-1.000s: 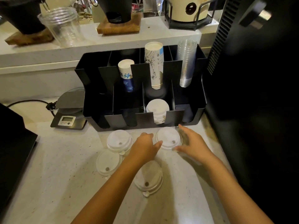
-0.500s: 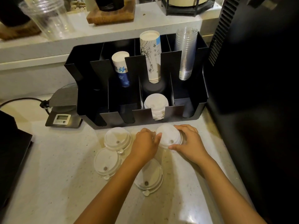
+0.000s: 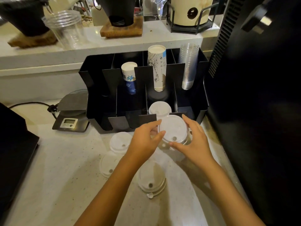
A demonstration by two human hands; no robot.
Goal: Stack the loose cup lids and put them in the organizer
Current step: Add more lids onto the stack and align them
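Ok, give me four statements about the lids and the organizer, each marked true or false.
1. Both hands hold one white lid, the left hand and right hand on opposite edges. True.
2. Three more lids lie loose on the counter. True.
3. The organizer holds no lids. False: a stack of lids sits in a front compartment.
4. The scale stands right of the organizer. False: it stands on its left.

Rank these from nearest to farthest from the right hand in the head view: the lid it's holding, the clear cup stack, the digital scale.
1. The held lid, touching the right hand.
2. The clear cup stack, behind, in the organizer's right slot.
3. The digital scale, far left on the counter.
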